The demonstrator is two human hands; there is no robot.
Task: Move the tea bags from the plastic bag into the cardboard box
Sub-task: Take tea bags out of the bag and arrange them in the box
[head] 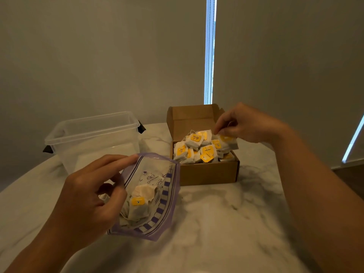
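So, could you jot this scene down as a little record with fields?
left hand: holds plastic bag open
right hand: pinches a tea bag over the cardboard box
box contents: heap of tea bags, lid open
bag contents: few tea bags inside
nearby: clear tub on marble table

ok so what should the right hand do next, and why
Probably let go: the right hand pinches a tea bag already over the cardboard box, atop the pile there. More tea bags lie in the plastic bag the left hand holds open, so it can return for those.
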